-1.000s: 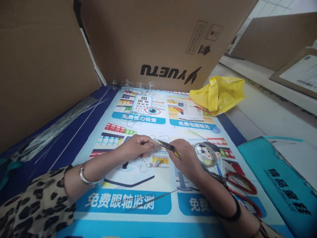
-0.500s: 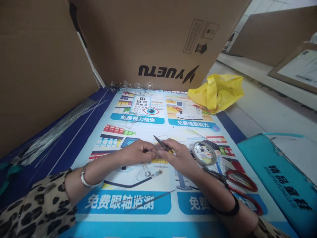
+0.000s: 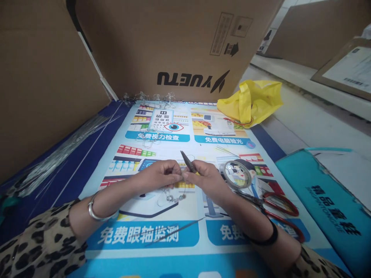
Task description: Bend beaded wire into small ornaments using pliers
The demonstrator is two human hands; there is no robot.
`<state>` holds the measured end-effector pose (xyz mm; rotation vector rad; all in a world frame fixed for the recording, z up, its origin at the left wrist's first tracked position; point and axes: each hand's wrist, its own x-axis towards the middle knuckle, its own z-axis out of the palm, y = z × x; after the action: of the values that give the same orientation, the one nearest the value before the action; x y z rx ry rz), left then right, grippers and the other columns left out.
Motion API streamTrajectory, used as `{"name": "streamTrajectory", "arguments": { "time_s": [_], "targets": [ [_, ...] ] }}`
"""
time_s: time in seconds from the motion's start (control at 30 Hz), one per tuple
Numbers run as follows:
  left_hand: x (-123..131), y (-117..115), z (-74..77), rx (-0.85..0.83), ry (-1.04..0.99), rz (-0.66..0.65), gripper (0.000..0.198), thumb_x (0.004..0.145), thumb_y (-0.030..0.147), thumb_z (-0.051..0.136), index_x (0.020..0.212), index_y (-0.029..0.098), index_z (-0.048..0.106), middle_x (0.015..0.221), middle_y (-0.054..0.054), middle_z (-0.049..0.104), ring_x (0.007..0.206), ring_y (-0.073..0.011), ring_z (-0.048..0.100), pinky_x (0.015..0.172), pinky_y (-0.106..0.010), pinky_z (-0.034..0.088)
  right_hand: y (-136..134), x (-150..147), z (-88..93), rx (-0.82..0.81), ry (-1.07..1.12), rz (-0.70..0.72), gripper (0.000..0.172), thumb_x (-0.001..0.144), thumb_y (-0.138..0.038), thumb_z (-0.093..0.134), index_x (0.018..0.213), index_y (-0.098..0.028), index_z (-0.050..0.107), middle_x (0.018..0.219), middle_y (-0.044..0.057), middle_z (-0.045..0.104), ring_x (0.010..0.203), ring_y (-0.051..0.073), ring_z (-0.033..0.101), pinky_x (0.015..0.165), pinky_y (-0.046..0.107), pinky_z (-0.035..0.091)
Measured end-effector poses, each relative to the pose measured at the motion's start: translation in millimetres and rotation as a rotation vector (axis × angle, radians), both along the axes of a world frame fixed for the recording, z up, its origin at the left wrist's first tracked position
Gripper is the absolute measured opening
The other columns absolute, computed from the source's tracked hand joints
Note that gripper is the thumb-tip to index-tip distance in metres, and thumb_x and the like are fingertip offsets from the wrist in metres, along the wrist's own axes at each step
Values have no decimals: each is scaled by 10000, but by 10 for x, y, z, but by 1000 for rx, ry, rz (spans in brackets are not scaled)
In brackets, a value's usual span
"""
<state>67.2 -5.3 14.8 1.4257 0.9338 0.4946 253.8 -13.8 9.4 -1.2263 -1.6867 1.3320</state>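
My left hand [image 3: 160, 174] is closed, with thumb and index finger pinching a thin wire at the fingertips. Against it, my right hand [image 3: 208, 179] is closed around small pliers [image 3: 188, 160]; their dark pointed jaws stick up and to the left, and a bit of yellow handle shows. My right thumb and fingertip also meet the wire where both hands touch. Below the hands hangs a loop of beaded wire [image 3: 175, 198] with several clear and pale beads. The exact point where the wire is gripped is hidden by my fingers.
Red-handled scissors [image 3: 281, 203] and a clear round spool [image 3: 237, 174] lie right of my hands. A bundle of wires [image 3: 63, 156] lies left. Wire pieces with beads [image 3: 156, 99] stand by the cardboard box [image 3: 185, 38]. A yellow bag [image 3: 252, 103] and teal box [image 3: 321, 200] sit at right.
The view has shifted slightly. My left fingers have straightened somewhat at the pinch, and the pliers point more steeply upward. The bead loop has swung a little; both hands stay together.
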Motion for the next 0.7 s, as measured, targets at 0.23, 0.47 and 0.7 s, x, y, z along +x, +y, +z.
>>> {"name": "streamTrajectory", "arguments": {
  "time_s": [0.23, 0.47, 0.7],
  "targets": [
    [38, -19, -13, -50, -28, 89, 219, 749, 294, 605, 694, 167, 436, 526, 55, 519, 478, -63, 479, 475, -180, 329, -32, -18, -10, -73, 101, 8, 197, 710, -362, 610, 699, -177, 541, 632, -35, 528, 603, 96, 481, 573, 222, 399],
    [55, -24, 42, -126, -80, 103, 185, 735, 258, 623, 757, 154, 472, 589, 29, 567, 555, -82, 553, 532, -199, 400, -40, -34, 3, -45, 87, -7, 184, 715, -347, 606, 689, -180, 533, 635, -36, 542, 612, 98, 490, 577, 220, 395],
    [44, -37, 23, -84, -59, 136, 186, 722, 259, 627, 720, 167, 465, 510, 48, 543, 421, -52, 467, 419, -166, 336, -42, -36, 28, 21, 8, 1, 169, 738, -344, 583, 710, -185, 532, 640, -41, 524, 614, 97, 481, 571, 213, 383]
  ]
}}
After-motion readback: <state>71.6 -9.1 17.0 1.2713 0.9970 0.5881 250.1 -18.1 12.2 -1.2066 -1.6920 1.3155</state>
